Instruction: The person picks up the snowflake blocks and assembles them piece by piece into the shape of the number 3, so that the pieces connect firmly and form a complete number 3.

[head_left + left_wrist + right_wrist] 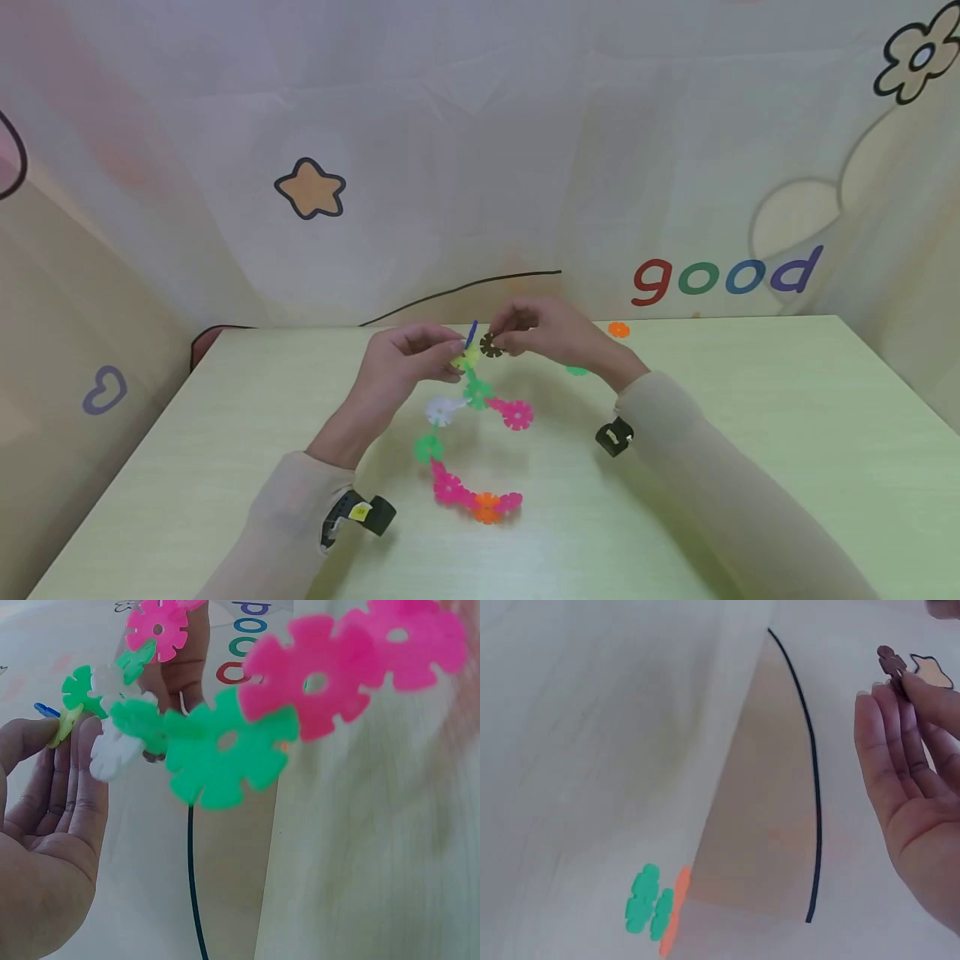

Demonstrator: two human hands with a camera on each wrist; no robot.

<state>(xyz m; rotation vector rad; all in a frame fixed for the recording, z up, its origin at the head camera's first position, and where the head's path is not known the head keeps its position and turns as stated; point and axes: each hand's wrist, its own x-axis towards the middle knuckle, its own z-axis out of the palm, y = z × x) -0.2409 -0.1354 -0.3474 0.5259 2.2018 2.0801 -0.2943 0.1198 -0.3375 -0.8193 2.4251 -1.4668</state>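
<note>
The joining of a brown piece (490,348) to a chain (477,392) of flower-shaped pieces seems to be the step in hand. The chain is being held up in front of the person, with a yellow piece (67,724) at its upper end being pinched between the thumb and fingers of the left hand (390,367); a blue piece (472,333) is standing out from the yellow one. The brown piece is being gripped between the thumb and fingertips of the right hand (555,333), just beside the blue piece and apparently apart from it. For the next move, slot is probably needing to be matched to slot, with the chain being kept steady. On the chain, one blue, one yellow, one orange piece (487,507), two white pieces (116,754) and what look like four green pieces (225,766) are being counted; at least five pink pieces (517,414) are being seen, their exact number being obscured by overlap. One brown piece is being held separately, while two loose green pieces (642,900) and one loose orange piece (618,330) are lying on the table (787,400).
</note>
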